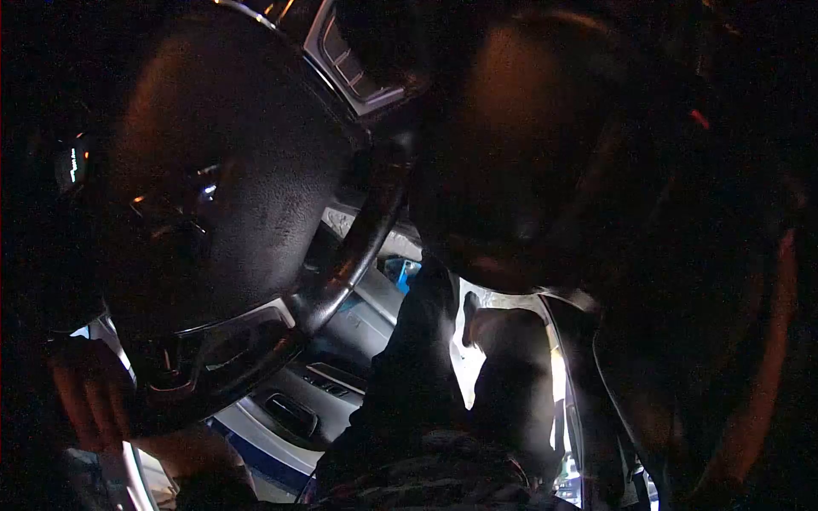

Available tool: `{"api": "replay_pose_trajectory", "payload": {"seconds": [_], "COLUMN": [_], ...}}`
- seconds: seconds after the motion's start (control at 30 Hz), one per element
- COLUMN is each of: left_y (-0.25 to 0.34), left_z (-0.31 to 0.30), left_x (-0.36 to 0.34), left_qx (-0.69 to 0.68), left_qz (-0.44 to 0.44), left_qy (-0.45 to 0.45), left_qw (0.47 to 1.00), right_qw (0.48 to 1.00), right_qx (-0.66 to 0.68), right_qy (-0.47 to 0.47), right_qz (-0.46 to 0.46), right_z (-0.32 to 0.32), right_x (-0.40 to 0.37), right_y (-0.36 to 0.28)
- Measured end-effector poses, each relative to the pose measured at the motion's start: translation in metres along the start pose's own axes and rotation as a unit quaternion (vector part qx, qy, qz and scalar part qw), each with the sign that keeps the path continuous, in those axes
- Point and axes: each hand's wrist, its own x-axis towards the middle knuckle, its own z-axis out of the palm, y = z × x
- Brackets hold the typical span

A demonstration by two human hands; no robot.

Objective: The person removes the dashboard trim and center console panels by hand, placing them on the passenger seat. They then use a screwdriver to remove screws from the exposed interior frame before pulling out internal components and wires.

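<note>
A dark steering wheel point(354, 255) with a broad centre pad fills the left half of the view. At the lower left, my left hand point(89, 396) is at the wheel's rim, its fingers bent and close together around it; shadow hides the fingertips. The wrist is below and to the right of the fingers. I cannot make out my right hand; only a dim reddish strip, possibly part of an arm, shows along the far right.
A car door panel point(341, 404) with a handle recess and switches lies below the wheel. Dark-clothed legs point(409, 366) extend up the lower middle, with bright light between and beside them. A vent with a silver frame point(379, 100) is at the top. Deep shadow covers the right side.
</note>
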Motion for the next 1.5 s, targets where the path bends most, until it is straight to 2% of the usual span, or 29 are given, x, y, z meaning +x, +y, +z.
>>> {"api": "replay_pose_trajectory", "payload": {"seconds": [0.03,0.07,0.1,0.2,0.27,0.33,0.4,0.5,0.6,0.67,0.8,0.97,1.17,1.4,1.47,1.5], "left_y": [0.000,-0.001,-0.001,-0.009,-0.018,-0.030,-0.041,-0.053,-0.064,-0.072,-0.080,-0.086,-0.090,-0.078,-0.067,-0.064], "left_z": [-0.001,-0.001,-0.001,0.002,0.005,0.013,0.019,0.023,0.026,0.025,0.022,0.026,0.035,0.035,0.020,0.012], "left_x": [-0.002,-0.004,-0.004,-0.012,-0.028,-0.031,-0.030,-0.021,-0.016,-0.019,-0.019,-0.014,-0.011,-0.012,-0.009,-0.005], "left_qx": [0.004,0.014,0.023,0.087,0.167,0.299,0.433,0.583,0.647,0.667,0.690,0.699,0.698,0.693,0.726,0.746], "left_qz": [0.010,0.020,0.029,0.083,0.140,0.218,0.273,0.313,0.329,0.339,0.341,0.355,0.374,0.388,0.391,0.403], "left_qy": [0.002,0.002,0.006,0.027,0.058,0.120,0.205,0.317,0.369,0.385,0.403,0.421,0.433,0.464,0.463,0.459], "left_qw": [1.000,1.000,0.999,0.992,0.974,0.921,0.834,0.680,0.580,0.540,0.494,0.456,0.430,0.392,0.324,0.266], "right_qw": [1.000,0.982,0.927,0.927,0.912,0.900,0.888,0.905,0.902,0.909,0.906,0.874,0.915,0.970,0.950,0.948], "right_qx": [-0.004,0.009,0.024,0.009,0.010,0.001,-0.014,-0.028,0.035,0.015,-0.016,-0.043,-0.035,0.032,0.131,0.166], "right_qy": [-0.006,0.184,0.368,0.369,0.406,0.433,0.454,0.424,0.425,0.415,0.421,0.482,0.401,0.242,0.282,0.273], "right_qz": [0.002,-0.031,-0.068,-0.067,-0.059,-0.058,-0.068,-0.019,-0.064,-0.045,-0.034,-0.041,-0.031,0.015,0.000,-0.003], "right_z": [-0.004,0.042,0.069,0.075,0.079,0.076,0.067,0.071,0.062,0.053,0.067,0.088,0.088,0.052,0.064,0.056], "right_x": [0.001,-0.002,-0.001,0.007,-0.003,-0.017,-0.023,-0.017,-0.026,-0.033,-0.031,0.006,0.009,-0.026,-0.029,-0.042], "right_y": [-0.001,0.009,0.012,0.003,0.013,0.018,0.015,0.002,0.007,0.004,0.009,0.012,0.009,0.001,-0.003,-0.002]}}
